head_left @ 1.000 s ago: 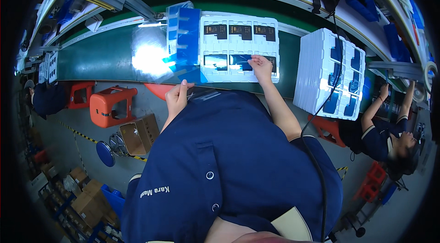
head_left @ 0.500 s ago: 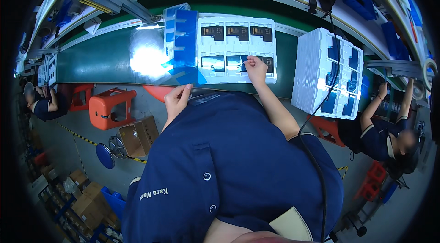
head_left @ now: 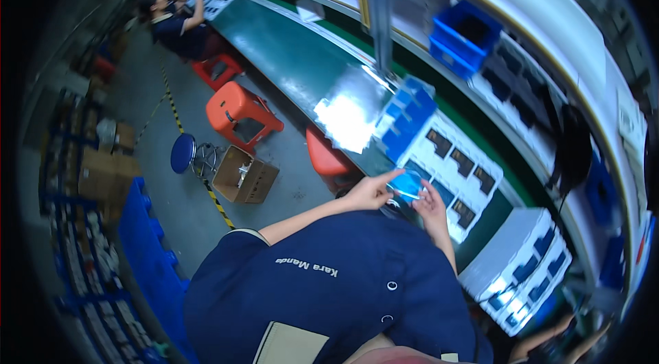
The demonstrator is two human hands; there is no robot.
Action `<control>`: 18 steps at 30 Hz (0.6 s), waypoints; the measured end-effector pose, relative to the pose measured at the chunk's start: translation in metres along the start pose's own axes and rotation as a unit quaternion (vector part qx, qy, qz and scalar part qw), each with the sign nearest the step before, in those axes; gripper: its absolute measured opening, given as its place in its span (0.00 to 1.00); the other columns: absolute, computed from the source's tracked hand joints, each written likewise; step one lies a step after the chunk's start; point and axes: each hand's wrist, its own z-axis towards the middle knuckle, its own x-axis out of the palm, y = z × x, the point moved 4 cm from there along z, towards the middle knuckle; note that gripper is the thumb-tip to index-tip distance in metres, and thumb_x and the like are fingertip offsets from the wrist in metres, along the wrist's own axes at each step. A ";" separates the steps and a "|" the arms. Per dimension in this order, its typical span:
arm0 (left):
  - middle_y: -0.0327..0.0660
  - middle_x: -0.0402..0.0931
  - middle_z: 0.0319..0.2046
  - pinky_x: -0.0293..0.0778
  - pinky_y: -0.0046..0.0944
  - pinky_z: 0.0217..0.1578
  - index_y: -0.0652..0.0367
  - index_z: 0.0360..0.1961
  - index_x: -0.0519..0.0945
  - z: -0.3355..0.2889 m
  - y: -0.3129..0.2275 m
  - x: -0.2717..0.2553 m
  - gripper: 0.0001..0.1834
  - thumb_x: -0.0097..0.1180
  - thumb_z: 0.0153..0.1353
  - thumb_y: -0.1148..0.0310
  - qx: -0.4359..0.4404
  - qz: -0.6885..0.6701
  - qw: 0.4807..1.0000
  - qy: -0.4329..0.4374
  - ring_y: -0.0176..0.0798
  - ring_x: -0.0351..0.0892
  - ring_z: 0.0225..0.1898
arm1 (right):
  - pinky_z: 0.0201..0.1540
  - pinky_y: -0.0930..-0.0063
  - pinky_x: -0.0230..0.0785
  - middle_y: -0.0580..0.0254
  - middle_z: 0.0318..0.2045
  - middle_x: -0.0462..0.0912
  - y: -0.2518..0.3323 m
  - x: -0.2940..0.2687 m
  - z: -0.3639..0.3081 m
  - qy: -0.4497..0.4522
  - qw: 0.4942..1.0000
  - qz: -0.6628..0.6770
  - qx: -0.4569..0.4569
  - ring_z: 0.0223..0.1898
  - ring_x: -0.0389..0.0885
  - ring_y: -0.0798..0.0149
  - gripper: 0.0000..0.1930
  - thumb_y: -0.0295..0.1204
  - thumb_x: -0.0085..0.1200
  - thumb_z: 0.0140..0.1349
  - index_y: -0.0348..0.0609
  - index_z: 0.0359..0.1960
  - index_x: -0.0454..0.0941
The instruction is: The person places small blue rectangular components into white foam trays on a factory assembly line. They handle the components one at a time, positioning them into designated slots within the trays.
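Observation:
Just in front of my body, a small shiny blue piece of film (head_left: 406, 184) is stretched between my two hands. My left hand (head_left: 371, 192) pinches it at its left side. On its right side, the fingertips of my right hand (head_left: 432, 207) are closed on it. Behind the film lies a white tray (head_left: 489, 170) with black flat parts in its pockets, such as a black part with gold markings (head_left: 462, 161). My hands and the film partly cover the tray's near row. Blue film strips (head_left: 405, 127) lie against the tray's left end.
The green bench (head_left: 288, 41) runs far left, with a bright glare on clear plastic (head_left: 350, 113). A stack of white trays (head_left: 515, 268) stands at right. Orange stools (head_left: 240, 113) and an open carton (head_left: 244, 175) are on the floor. One person works at far left, another at lower right.
My view has turned to the left. My right hand has come away from the tray's near row toward my left hand, and the blue film is now held between both.

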 end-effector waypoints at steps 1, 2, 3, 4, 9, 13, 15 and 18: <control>0.42 0.81 0.32 0.74 0.29 0.30 0.49 0.67 0.56 0.001 -0.001 0.001 0.39 0.49 0.52 0.82 0.013 0.005 1.000 0.018 0.27 0.78 0.26 | 0.48 0.77 0.70 0.64 0.39 0.75 -0.001 -0.002 0.003 0.002 1.000 -0.008 -0.010 0.39 0.75 0.72 0.32 0.16 0.55 0.54 0.39 0.62 0.59; 0.41 0.80 0.31 0.73 0.29 0.29 0.49 0.67 0.53 0.001 -0.007 0.004 0.41 0.48 0.51 0.82 0.012 0.003 1.000 0.027 0.27 0.77 0.24 | 0.47 0.78 0.70 0.65 0.38 0.75 0.003 -0.005 0.003 0.001 1.000 -0.004 -0.012 0.38 0.75 0.73 0.31 0.15 0.56 0.53 0.38 0.60 0.61; 0.40 0.80 0.32 0.72 0.28 0.30 0.49 0.68 0.52 -0.003 -0.012 0.002 0.39 0.50 0.55 0.79 -0.001 -0.016 0.999 0.033 0.26 0.76 0.27 | 0.46 0.79 0.70 0.66 0.38 0.75 0.005 -0.005 0.005 -0.003 1.000 0.000 -0.015 0.37 0.75 0.73 0.30 0.14 0.56 0.52 0.38 0.59 0.63; 0.39 0.80 0.32 0.72 0.28 0.31 0.52 0.68 0.51 -0.004 -0.008 0.004 0.38 0.52 0.57 0.78 0.026 -0.056 0.998 0.002 0.25 0.75 0.29 | 0.42 0.82 0.70 0.70 0.35 0.74 0.008 -0.006 0.005 0.001 0.999 -0.033 -0.007 0.36 0.74 0.76 0.27 0.14 0.56 0.51 0.39 0.55 0.68; 0.35 0.77 0.29 0.67 0.24 0.29 0.64 0.62 0.59 0.006 0.030 0.018 0.29 0.53 0.60 0.76 0.011 -0.177 0.980 -0.087 0.23 0.70 0.30 | 0.34 0.87 0.66 0.74 0.27 0.73 0.016 -0.012 0.004 0.005 0.987 -0.155 -0.046 0.29 0.71 0.81 0.18 0.16 0.59 0.50 0.41 0.44 0.78; 0.35 0.78 0.25 0.63 0.24 0.26 0.63 0.60 0.63 0.012 0.025 0.024 0.28 0.55 0.59 0.76 -0.001 -0.093 0.995 -0.046 0.22 0.67 0.25 | 0.34 0.89 0.65 0.74 0.28 0.74 0.031 -0.008 -0.010 -0.037 0.996 -0.075 -0.043 0.29 0.71 0.81 0.16 0.17 0.60 0.51 0.38 0.44 0.78; 0.35 0.78 0.23 0.62 0.24 0.25 0.62 0.60 0.64 0.011 0.014 0.028 0.27 0.56 0.58 0.75 0.025 -0.054 0.996 -0.060 0.22 0.66 0.23 | 0.34 0.89 0.65 0.74 0.28 0.75 0.034 -0.013 -0.015 -0.041 0.996 -0.070 -0.044 0.30 0.72 0.81 0.16 0.18 0.60 0.51 0.37 0.44 0.78; 0.36 0.78 0.23 0.63 0.24 0.26 0.61 0.54 0.68 0.009 0.003 0.035 0.24 0.58 0.56 0.77 0.014 -0.106 0.993 -0.045 0.22 0.68 0.25 | 0.35 0.88 0.66 0.72 0.29 0.76 0.026 -0.026 -0.020 -0.046 0.988 -0.140 -0.047 0.30 0.73 0.80 0.17 0.18 0.60 0.51 0.38 0.45 0.77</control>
